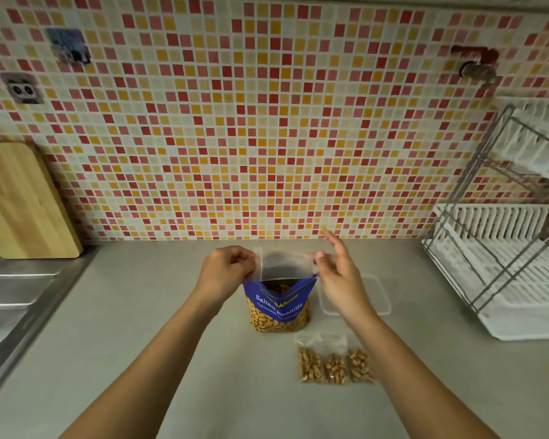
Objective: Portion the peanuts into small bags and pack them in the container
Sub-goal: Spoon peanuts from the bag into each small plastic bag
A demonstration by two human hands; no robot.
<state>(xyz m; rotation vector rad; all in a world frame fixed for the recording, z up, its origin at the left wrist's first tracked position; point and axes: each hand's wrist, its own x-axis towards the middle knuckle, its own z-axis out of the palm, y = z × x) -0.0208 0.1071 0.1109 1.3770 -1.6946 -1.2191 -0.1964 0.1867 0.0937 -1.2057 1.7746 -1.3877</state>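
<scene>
A blue bag of salted peanuts stands open on the grey counter. Just above its mouth I hold an empty clear small bag. My left hand pinches its left edge with curled fingers. My right hand pinches its right top corner between thumb and a finger, the other fingers stretched up. Three small filled peanut bags lie side by side on the counter in front of the blue bag, to the right. A clear plastic container sits to the right of the blue bag, partly behind my right hand.
A white dish rack with a metal frame stands at the right. A wooden cutting board leans on the tiled wall at the left, above a steel sink.
</scene>
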